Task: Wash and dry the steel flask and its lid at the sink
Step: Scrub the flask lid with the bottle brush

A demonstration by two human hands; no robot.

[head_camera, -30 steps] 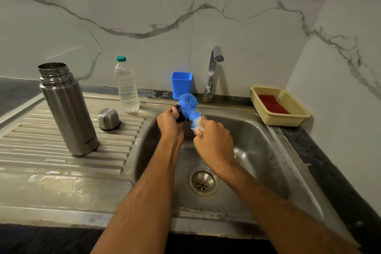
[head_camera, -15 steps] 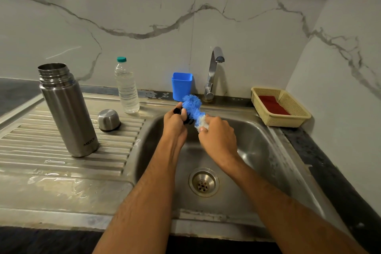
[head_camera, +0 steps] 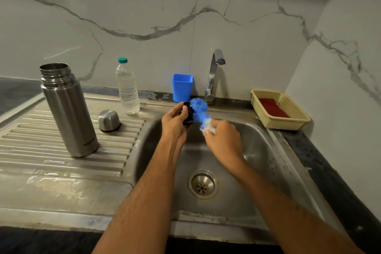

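Hands over sink [head_camera: 268, 146] back edge, left grip [head_camera: 175, 121] clutching black lid [head_camera: 188, 114], right grip [head_camera: 222, 140] clutching blue brush [head_camera: 199, 109] (basin open below)

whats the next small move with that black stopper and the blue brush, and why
Probably turn the black stopper a little in the left hand so the blue brush, held by the right hand, reaches an unscrubbed side. Only one face meets the bristles now, and the tap looks off.
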